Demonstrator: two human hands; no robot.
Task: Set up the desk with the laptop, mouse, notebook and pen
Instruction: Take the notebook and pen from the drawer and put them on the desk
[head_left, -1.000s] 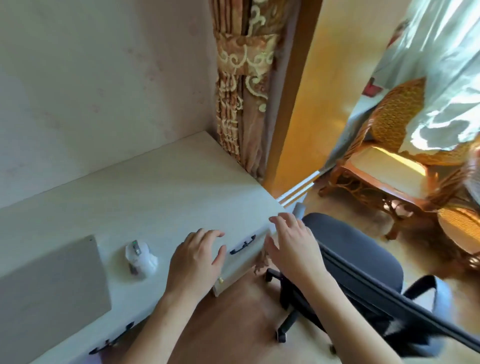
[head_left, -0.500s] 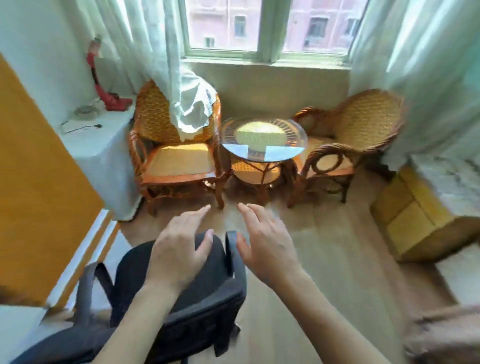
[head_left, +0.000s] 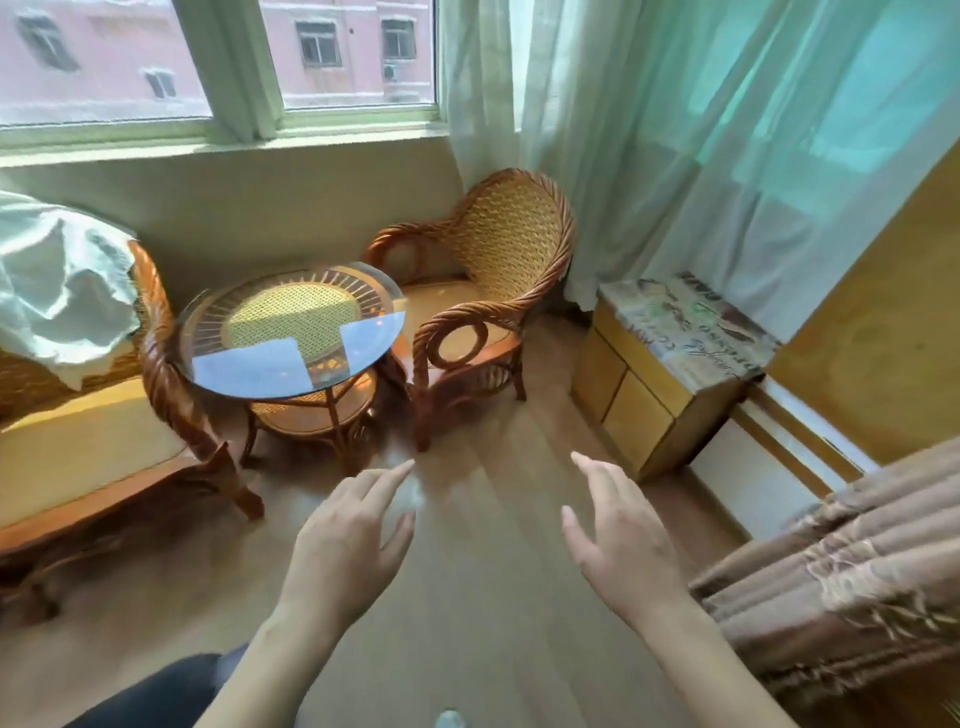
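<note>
My left hand (head_left: 345, 540) and my right hand (head_left: 618, 540) are held out in front of me above the wooden floor, fingers spread and holding nothing. The desk, laptop, mouse, notebook and pen are all out of view. I face a window corner of the room.
A round glass-topped wicker table (head_left: 291, 332) stands between two wicker armchairs (head_left: 483, 291) under the window. A yellow cabinet (head_left: 660, 374) sits at the right wall. A brown curtain (head_left: 841, 587) hangs at the lower right. A dark office-chair edge (head_left: 156, 691) shows at the bottom left.
My view has swung right, away from the desk with the laptop and mouse, past the office chair, toward the window corner. Both hands stayed empty and spread apart.
</note>
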